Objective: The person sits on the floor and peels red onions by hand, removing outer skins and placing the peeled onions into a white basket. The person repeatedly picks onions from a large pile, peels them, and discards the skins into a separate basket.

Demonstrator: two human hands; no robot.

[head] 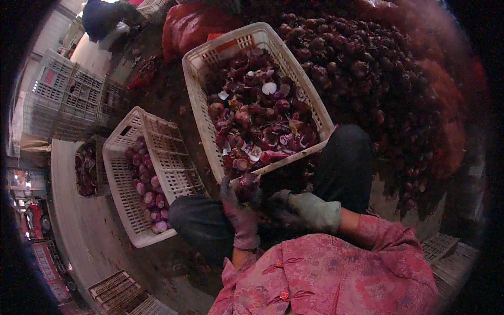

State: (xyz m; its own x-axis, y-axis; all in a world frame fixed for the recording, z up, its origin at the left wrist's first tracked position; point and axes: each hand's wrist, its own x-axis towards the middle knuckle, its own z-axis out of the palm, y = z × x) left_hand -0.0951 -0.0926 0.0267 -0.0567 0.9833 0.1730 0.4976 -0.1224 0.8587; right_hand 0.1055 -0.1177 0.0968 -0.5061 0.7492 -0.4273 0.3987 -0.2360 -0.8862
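Observation:
My gloved left hand (pixel 239 210) holds a red onion (pixel 247 185) at the near corner of a white plastic crate (pixel 201 130). That crate is tilted toward me and contains onion skins and trimmed ends (pixel 252 118). Close by on the right, my gloved right hand (pixel 293 206) is over my lap, its fingers dark and blurred; whether it grips anything cannot be made out. Beside my left knee, a second plastic crate (pixel 118 189) has peeled purple onions (pixel 147 193) along its inner side.
A large heap of unpeeled red onions (pixel 362 67) rises at the right, bordered by red mesh sacking (pixel 445 102). Stacked crates (pixel 67 94) and a smaller crate of onion matter (pixel 87 169) stand left. More crates (pixel 118 291) lie lower left. Another person (pixel 106 19) is at the upper left.

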